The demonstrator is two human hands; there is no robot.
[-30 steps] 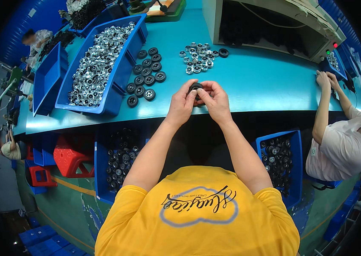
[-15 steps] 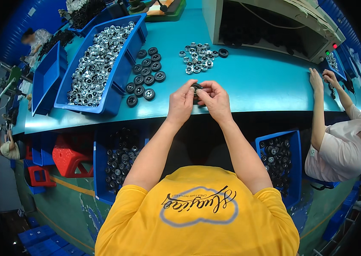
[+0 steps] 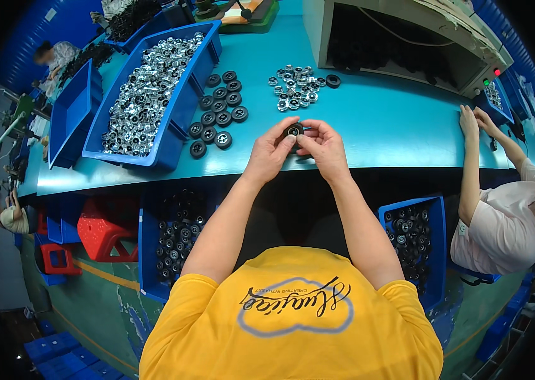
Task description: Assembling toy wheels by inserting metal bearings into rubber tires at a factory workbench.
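Over the front edge of the teal table, my left hand (image 3: 270, 149) and my right hand (image 3: 322, 147) grip one small black toy wheel (image 3: 294, 130) between them. Both sets of fingers are closed round its rim, and its dark hub faces up. Left of my hands, several black wheels (image 3: 220, 106) lie grouped on the table. Beyond my hands is a loose cluster of shiny silver hubs (image 3: 294, 87), with a lone black tyre (image 3: 333, 81) at its right.
A blue bin heaped with silver hubs (image 3: 147, 95) stands at left, beside another blue bin (image 3: 72, 120). A pale box-shaped machine (image 3: 400, 41) occupies the back right. Blue bins of wheels (image 3: 413, 237) flank me below table level. A co-worker (image 3: 501, 221) works at right.
The wheel in my fingers has tilted so its hub face shows more fully. My hands stay nearly in place, and the view has shifted slightly.
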